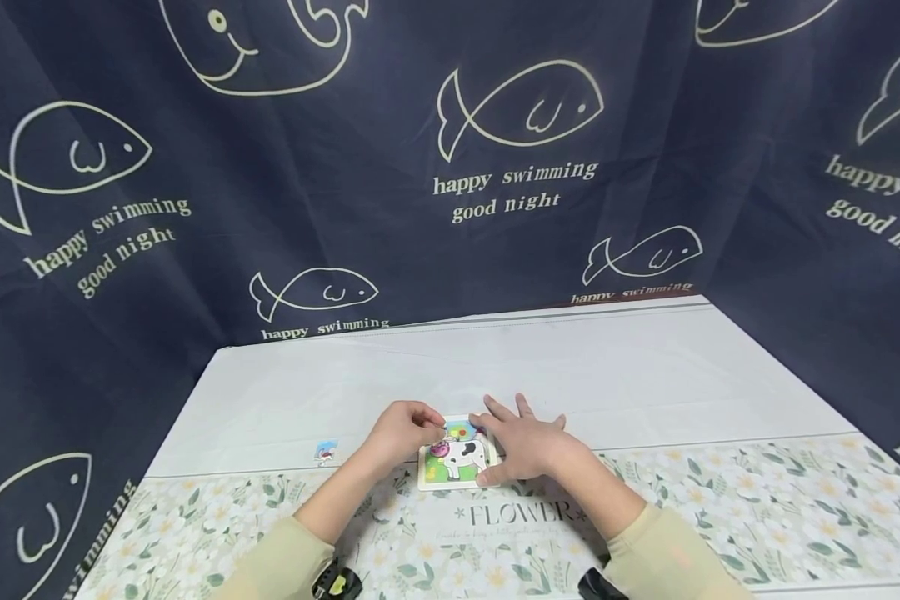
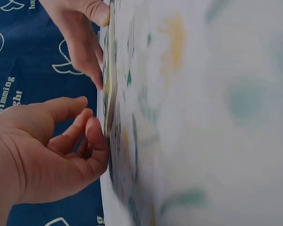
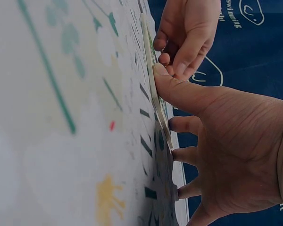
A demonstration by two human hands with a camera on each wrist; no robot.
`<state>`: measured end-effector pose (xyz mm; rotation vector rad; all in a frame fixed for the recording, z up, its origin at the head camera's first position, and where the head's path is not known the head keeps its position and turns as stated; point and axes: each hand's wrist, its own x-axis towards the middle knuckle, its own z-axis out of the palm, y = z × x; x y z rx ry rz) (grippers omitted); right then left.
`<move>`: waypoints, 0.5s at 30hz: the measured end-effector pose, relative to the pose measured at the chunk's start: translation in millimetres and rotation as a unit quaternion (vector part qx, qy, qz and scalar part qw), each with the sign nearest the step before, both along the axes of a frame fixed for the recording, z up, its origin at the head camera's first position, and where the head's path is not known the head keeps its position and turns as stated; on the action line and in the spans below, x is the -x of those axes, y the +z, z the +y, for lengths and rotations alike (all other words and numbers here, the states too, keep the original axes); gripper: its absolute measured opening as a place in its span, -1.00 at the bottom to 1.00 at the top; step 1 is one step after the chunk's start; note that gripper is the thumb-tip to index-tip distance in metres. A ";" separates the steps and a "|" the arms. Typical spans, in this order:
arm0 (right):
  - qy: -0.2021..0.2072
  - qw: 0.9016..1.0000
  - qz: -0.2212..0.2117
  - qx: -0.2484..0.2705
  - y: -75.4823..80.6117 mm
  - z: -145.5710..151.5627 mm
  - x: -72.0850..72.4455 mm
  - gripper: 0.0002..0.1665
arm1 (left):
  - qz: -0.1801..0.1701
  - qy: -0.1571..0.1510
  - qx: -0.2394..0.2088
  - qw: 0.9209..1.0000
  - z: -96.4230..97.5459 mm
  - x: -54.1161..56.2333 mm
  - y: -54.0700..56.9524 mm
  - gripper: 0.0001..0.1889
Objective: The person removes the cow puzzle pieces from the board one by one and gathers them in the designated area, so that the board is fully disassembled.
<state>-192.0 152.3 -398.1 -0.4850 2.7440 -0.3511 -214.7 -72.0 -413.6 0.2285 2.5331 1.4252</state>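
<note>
A small cow picture puzzle board [image 1: 465, 454] with a pale rim lies flat on the table. My left hand [image 1: 402, 430] is at its upper left corner, beside the cow's pink muzzle. In the left wrist view, the left hand's [image 2: 52, 148] fingers are bent, with thumb and fingertips close together at the board's edge; I cannot tell whether a piece is between them. My right hand [image 1: 528, 446] spreads over the board's right side. In the right wrist view, the right thumb [image 3: 167, 80] rests on the near edge, and the other fingers reach along the far side.
A small loose blue picture piece [image 1: 326, 452] lies on the table left of my left forearm. The tablecloth [image 1: 757, 500] has a floral band with the word FLOWER in front and plain white behind. A dark fish-print curtain [image 1: 495, 250] hangs behind the table.
</note>
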 end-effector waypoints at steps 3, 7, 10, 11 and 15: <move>0.002 1.000 0.000 0.000 -0.1 -1.0 -0.4 0.11 | 0.003 0.007 0.018 1.000 4.2 -0.4 -0.4 -0.92; 0.002 1.000 0.001 -0.003 -1.2 -1.3 -0.8 0.10 | 0.007 0.016 0.049 0.999 8.6 -2.0 -0.6 -0.86; 0.000 1.000 0.004 -0.005 -1.9 -1.0 -0.9 0.10 | 0.014 0.020 0.069 0.997 11.1 -2.7 -1.1 -0.81; 0.000 1.000 0.004 -0.005 -2.1 -0.9 -0.8 0.10 | 0.017 0.021 0.075 0.997 11.9 -2.9 -1.3 -0.81; -0.001 1.000 0.007 -0.005 -2.6 -0.6 -0.3 0.11 | 0.027 0.028 0.097 0.995 14.8 -2.8 -2.0 -0.81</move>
